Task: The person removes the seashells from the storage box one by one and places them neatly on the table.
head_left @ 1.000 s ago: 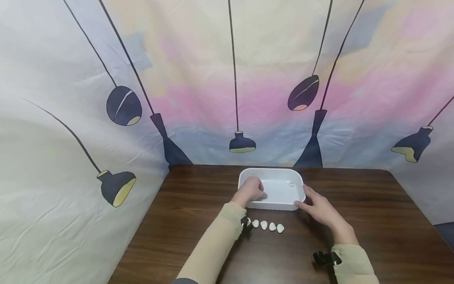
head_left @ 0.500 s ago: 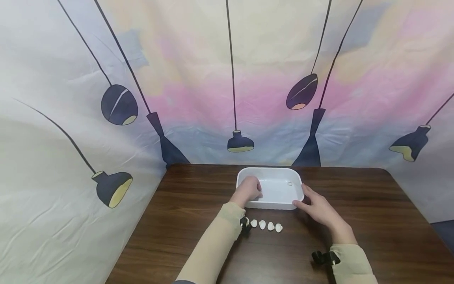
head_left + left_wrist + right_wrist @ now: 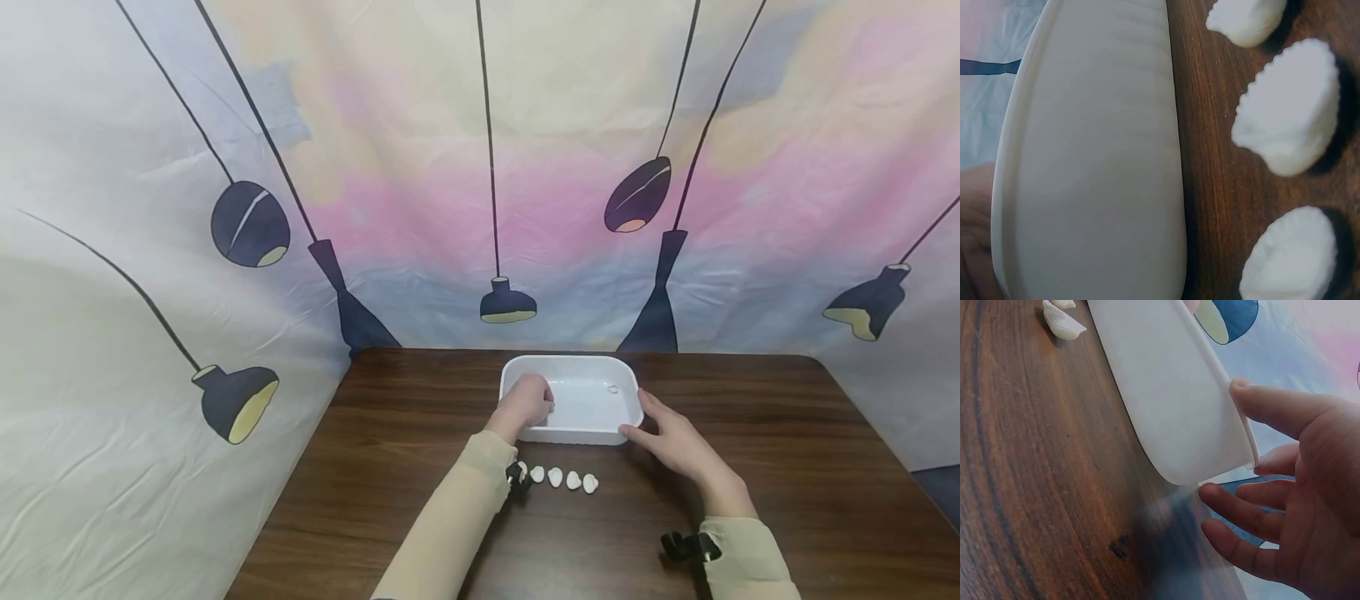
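A white rectangular dish (image 3: pixel 573 436) stands near the back of the table. My left hand (image 3: pixel 525 402) reaches over its front wall into the left end, fingers bent down toward the bottom; whether they pinch anything I cannot tell. In the left wrist view the dish wall hides most of that hand. At the right end my right hand (image 3: pixel 678 437) holds the dish by its front corner, thumb (image 3: pixel 1260 400) on the rim and fingers around the end. A small pale shell (image 3: pixel 612 388) lies inside, toward the right. White ribbed seashells (image 3: pixel 1291 106) form a row in front.
The row runs along the brown wooden table (image 3: pixel 420 400), its rightmost shell (image 3: pixel 591 483) just right of the middle. The left wrist, with a black strap mount (image 3: pixel 517 477), overlaps the row's left end. A fabric backdrop with printed lamps (image 3: pixel 508 302) hangs behind.
My left fingers have drawn in and shifted slightly left inside the dish. The right hand keeps its hold on the corner, and the view has shifted slightly.
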A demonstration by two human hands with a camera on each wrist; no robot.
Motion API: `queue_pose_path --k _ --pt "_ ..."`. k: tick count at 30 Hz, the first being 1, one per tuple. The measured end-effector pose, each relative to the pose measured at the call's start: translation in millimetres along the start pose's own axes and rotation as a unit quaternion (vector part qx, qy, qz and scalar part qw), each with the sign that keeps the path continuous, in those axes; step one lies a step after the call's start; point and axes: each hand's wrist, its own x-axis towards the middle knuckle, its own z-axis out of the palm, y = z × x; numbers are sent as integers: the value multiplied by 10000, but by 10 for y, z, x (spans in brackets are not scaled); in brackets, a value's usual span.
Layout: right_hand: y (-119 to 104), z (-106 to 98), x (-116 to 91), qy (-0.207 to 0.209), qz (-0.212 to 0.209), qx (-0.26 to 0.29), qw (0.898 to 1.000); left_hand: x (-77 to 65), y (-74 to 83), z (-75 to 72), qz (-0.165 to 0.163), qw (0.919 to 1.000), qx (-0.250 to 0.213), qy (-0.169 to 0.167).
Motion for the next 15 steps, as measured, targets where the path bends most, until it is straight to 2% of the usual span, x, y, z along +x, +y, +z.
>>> queue_pose_path --k 10,15 --pt "12 13 -13 4 -4 34 10000 -12 -21 22 96 9998 -176 -4" --pt "17 5 -2 -1 -18 2 10000 -15 -43 8 422 9985 -341 -75"
